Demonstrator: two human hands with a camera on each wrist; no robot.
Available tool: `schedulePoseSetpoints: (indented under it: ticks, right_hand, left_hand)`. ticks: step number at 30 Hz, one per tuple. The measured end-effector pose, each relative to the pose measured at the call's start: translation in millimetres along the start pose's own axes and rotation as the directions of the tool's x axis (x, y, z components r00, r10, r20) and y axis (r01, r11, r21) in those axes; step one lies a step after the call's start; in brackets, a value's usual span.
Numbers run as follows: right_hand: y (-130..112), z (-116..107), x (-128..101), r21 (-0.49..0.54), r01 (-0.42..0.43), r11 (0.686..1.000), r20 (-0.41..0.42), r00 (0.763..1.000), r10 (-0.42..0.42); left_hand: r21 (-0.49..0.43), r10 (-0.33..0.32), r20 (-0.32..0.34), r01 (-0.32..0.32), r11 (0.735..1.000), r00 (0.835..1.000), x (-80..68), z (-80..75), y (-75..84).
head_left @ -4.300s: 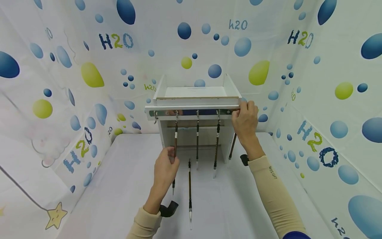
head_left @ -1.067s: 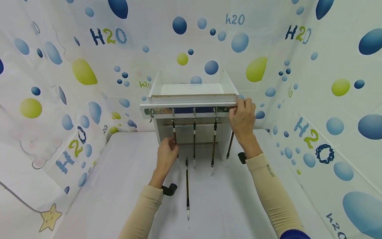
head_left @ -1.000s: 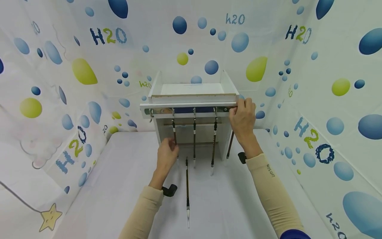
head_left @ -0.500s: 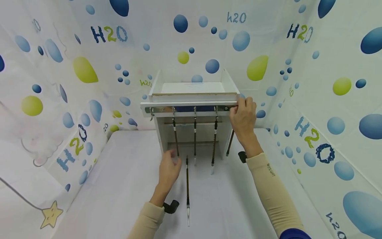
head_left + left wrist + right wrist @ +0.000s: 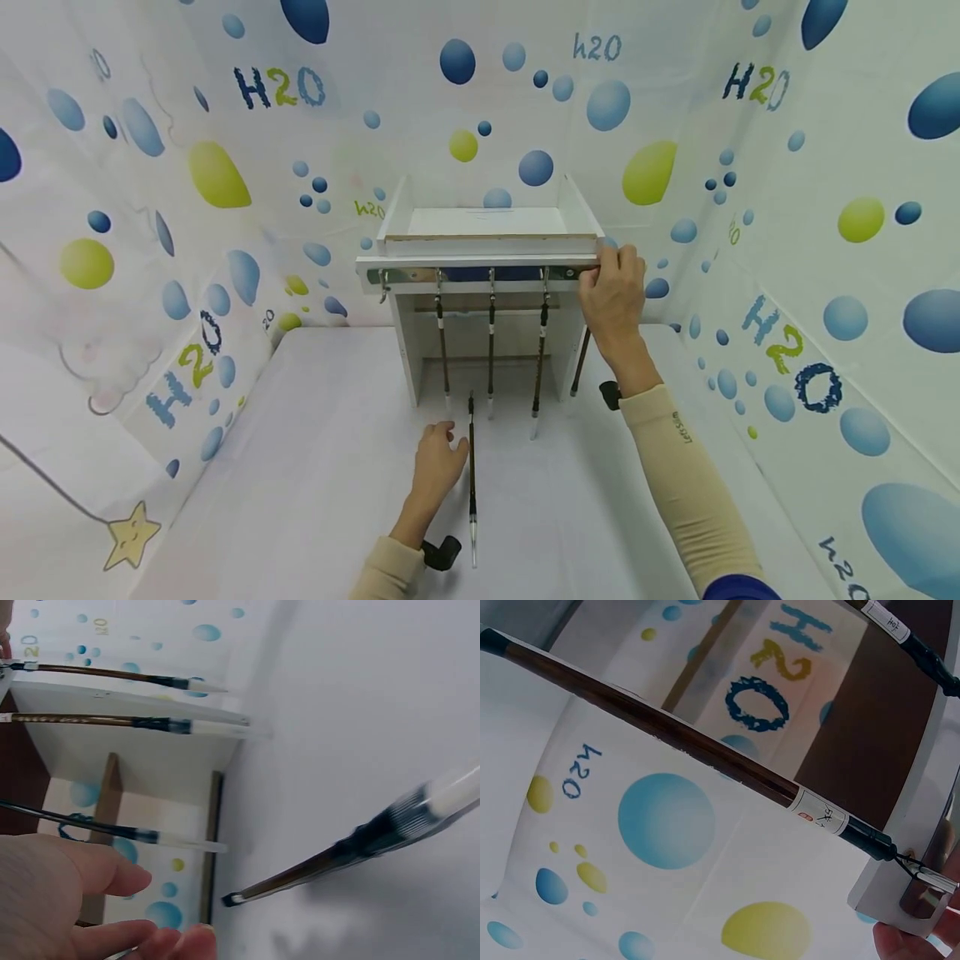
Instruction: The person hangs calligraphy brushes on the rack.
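Observation:
In the head view, my left hand point(image 5: 438, 462) is over the table with fingers loosely bent and nothing held. Just to its right a calligraphy brush point(image 5: 472, 467) lies on the table, its clear-capped tip towards me; the left wrist view shows this lying brush point(image 5: 300, 870) ahead of the fingers. My right hand point(image 5: 615, 304) grips the right end of the white rack's point(image 5: 487, 246) front rail. Several calligraphy brushes hang from the rail's hooks; the leftmost hanging brush point(image 5: 443, 350) is above my left hand. The right wrist view shows the rightmost hanging brush point(image 5: 660, 724) close up.
The leftmost hook point(image 5: 384, 286) on the rail bears no brush. Two side panels and a crossbar point(image 5: 487, 359) support the rack, with a shallow tray point(image 5: 487, 221) on top. Patterned sheeting point(image 5: 420, 75) stands around the white table point(image 5: 315, 467).
My left hand has let go of the leftmost hanging brush and come down towards me, beside the lying brush. That brush now hangs free. My right hand stays on the rail.

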State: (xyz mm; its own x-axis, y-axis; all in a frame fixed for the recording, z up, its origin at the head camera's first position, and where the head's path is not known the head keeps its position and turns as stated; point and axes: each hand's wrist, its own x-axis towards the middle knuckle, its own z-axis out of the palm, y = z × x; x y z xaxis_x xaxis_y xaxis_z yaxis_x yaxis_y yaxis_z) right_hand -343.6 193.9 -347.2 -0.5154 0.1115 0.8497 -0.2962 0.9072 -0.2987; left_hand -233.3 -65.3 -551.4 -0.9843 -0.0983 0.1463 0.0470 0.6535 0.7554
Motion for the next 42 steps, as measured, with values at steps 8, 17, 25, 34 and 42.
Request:
schedulePoseSetpoints:
  ticks: [8, 17, 25, 34, 42]
  right_hand:
    - [1.1, 2.3, -1.2, 0.005, -0.001, 1.000, -0.015, 1.000, 0.001]
    - [1.1, 3.6, -1.5, 0.000, -0.005, 1.000, -0.026, 1.000, 0.005]
    - [1.8, 3.3, -1.1, 0.006, -0.010, 1.000, -0.020, 1.000, 0.011]
    - [1.5, 2.8, -1.2, 0.005, -0.014, 1.000, -0.019, 1.000, 0.014]
    - [0.5, 2.0, -1.1, 0.001, -0.009, 1.000, -0.022, 1.000, 0.009]
  left_hand:
    - [0.007, -0.002, 0.029, 0.002, 1.000, 1.000, -11.6, 15.7, -7.9]
    - [-0.006, -0.035, 0.054, 0.036, 0.999, 0.998, -13.9, 35.9, -20.0]
    - [0.035, -0.013, 0.042, 0.011, 0.999, 0.999, -13.2, 37.9, -15.9]
    - [0.066, -0.020, 0.056, 0.016, 0.998, 0.998, -9.5, 41.9, -13.0]
    - [0.075, -0.010, 0.054, 0.006, 0.997, 0.999, -8.9, 45.1, -12.1]
